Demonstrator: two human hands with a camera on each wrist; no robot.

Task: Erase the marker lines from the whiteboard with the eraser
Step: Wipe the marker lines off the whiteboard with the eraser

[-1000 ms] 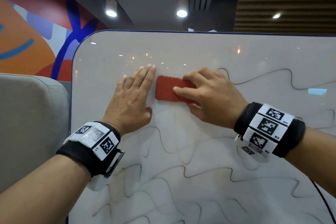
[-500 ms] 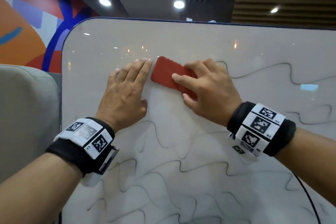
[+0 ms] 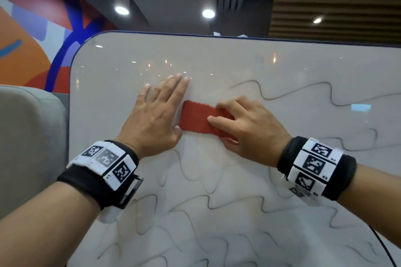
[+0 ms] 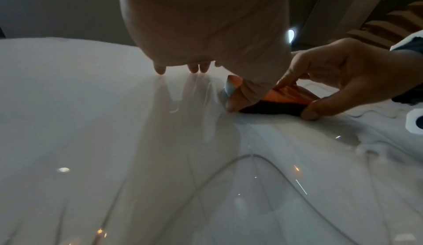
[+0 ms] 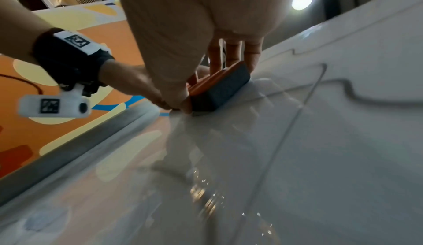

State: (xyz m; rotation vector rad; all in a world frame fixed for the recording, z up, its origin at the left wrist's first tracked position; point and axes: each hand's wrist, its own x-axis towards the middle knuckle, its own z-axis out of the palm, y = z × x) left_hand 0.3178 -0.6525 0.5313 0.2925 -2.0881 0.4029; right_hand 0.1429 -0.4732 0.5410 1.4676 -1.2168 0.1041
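Note:
A red-backed eraser (image 3: 197,119) with a dark felt underside (image 5: 217,93) lies flat against the whiteboard (image 3: 238,67). My right hand (image 3: 245,130) grips it, fingers on the far long edge and thumb on the near one (image 4: 309,111). My left hand (image 3: 156,115) presses flat on the board just left of the eraser, fingers straight, thumb beside the eraser's end (image 4: 231,104). Wavy black marker lines (image 3: 293,93) run right of the hands and fill the lower board (image 3: 217,206). The upper left board shows no lines.
A grey upholstered panel (image 3: 28,136) stands left of the board's rounded edge (image 3: 70,102). Behind it is an orange, red and blue mural wall (image 3: 32,39). Ceiling lamps (image 3: 208,12) hang above the board's top edge. A black cable (image 3: 384,249) runs at lower right.
The eraser, gripped by my right hand, has slid down the board from level with my left fingertips to beside the left thumb, and levelled out. The left hand stays planted.

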